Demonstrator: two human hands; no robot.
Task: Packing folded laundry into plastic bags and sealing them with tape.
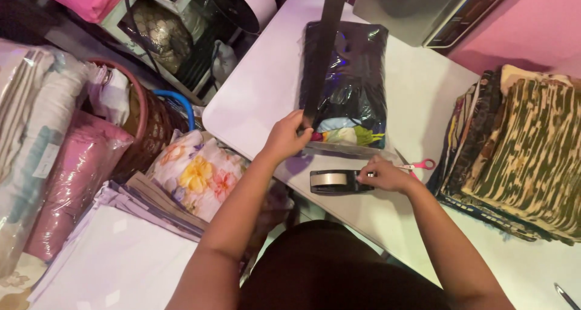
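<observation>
- Your left hand (289,135) pinches the dark tape strip (321,49) over the wrapped package (351,74).
- Your right hand (384,177) grips the tape dispenser (336,181) on the surface (260,86); scissors (417,164) lie just beyond.

The dark strip (324,49) rising from the left hand (287,134) runs off the top edge, so its far end is unseen. The plastic-wrapped package (351,74) shows its contents only dimly through the dark film. The right hand (384,177) covers the front of the tape dispenser (336,181) and most of the scissors (417,164); only the pink handles show. At the lower right corner a thin metal object (566,295) is cut off. The grey machine (423,10) at the top is cropped.
</observation>
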